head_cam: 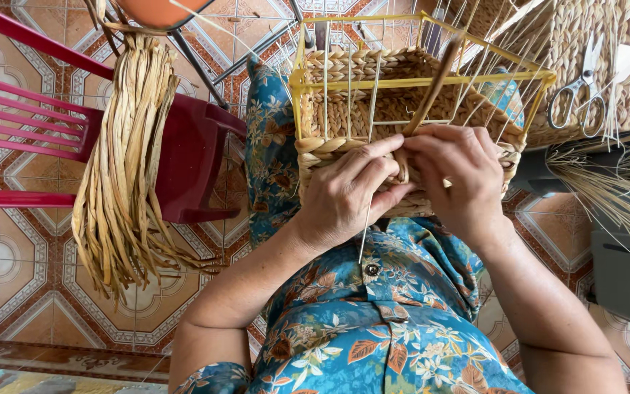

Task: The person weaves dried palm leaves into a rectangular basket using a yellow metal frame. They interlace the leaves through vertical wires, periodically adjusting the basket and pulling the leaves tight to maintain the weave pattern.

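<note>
The woven basket [410, 109] sits on the person's lap, enclosed by a wire frame [432, 79]. The left hand [351, 191] and right hand [455, 175] rest side by side against its near wall, touching. A stick [432, 87] rises from between them, tilted right. Left of the basket stands a chair [191, 146]; a bundle of fibre strips [129, 168] hangs before it. Scissors [581, 95] lie on a second basket [592, 44] to the right.

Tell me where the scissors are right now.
In the head view the scissors sit at the upper right, lying against a finished woven basket, just right of the yellow frame and above the right hand.
</note>
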